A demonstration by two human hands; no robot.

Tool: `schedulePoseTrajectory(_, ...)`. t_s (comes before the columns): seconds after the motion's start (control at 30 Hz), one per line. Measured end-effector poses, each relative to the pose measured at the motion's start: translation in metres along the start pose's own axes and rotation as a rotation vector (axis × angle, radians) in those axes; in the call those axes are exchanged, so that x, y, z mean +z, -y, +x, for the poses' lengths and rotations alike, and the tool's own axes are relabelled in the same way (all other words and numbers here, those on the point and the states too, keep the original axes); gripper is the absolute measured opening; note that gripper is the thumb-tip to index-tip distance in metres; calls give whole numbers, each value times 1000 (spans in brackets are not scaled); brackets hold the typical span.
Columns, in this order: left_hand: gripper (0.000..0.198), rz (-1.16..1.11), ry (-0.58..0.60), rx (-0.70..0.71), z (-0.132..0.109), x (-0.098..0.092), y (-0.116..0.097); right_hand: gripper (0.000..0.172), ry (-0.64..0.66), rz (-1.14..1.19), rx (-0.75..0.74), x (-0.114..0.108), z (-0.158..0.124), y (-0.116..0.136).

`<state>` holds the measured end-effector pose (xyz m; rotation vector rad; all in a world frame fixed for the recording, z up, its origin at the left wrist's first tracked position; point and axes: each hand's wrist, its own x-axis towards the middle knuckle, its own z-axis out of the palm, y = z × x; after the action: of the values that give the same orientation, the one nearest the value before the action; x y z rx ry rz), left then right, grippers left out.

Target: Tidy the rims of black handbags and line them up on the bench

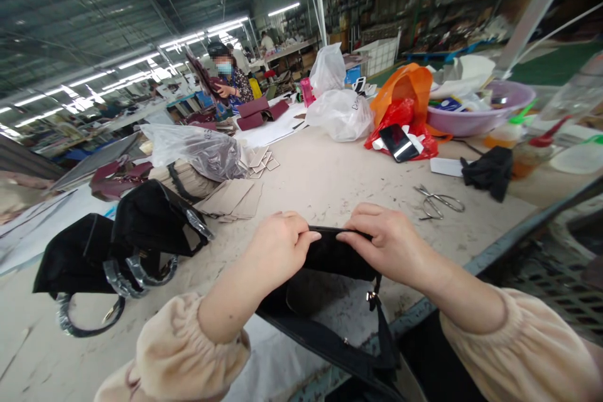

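Note:
A black handbag (343,257) stands at the near edge of the worktable, its mouth gaping toward me. My left hand (282,244) pinches the far rim between thumb and fingers. A short way to the right, my right hand (384,240) pinches that same rim, leaving a small gap between my thumbs. A strap with a metal fitting (372,297) hangs at the bag's right side. The lower part of the bag runs out of view. Left of my arms lie two more black handbags (153,220), their handles wrapped in clear plastic.
Scissors (438,202) and a black cloth (490,173) lie to the right, near bottles of amber liquid (527,154). Beyond are a phone (399,142), plastic bags (342,114) and a purple basin (480,118). Card pieces (230,200) lie to the left. A co-worker (230,78) handles maroon pieces.

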<state>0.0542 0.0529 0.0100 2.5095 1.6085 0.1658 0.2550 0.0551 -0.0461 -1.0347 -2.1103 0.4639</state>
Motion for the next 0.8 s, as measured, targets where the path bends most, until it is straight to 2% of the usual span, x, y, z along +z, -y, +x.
schedulePoseTrajectory(0.3,30,84,-30,-53,1,5,-3,22,19,-30,-16,1,2,3)
schedulePoseTrajectory(0.53,29,110,-41,-71,0,5,-6,18,76,-174,85,-6,-1,9)
schedulePoseTrajectory(0.67,29,111,-62,-88,0,6,-6,27,116,-249,79,-5,9,17)
schedulePoseTrajectory(0.8,28,125,-73,-100,1,7,-6,22,162,-238,93,4,21,21)
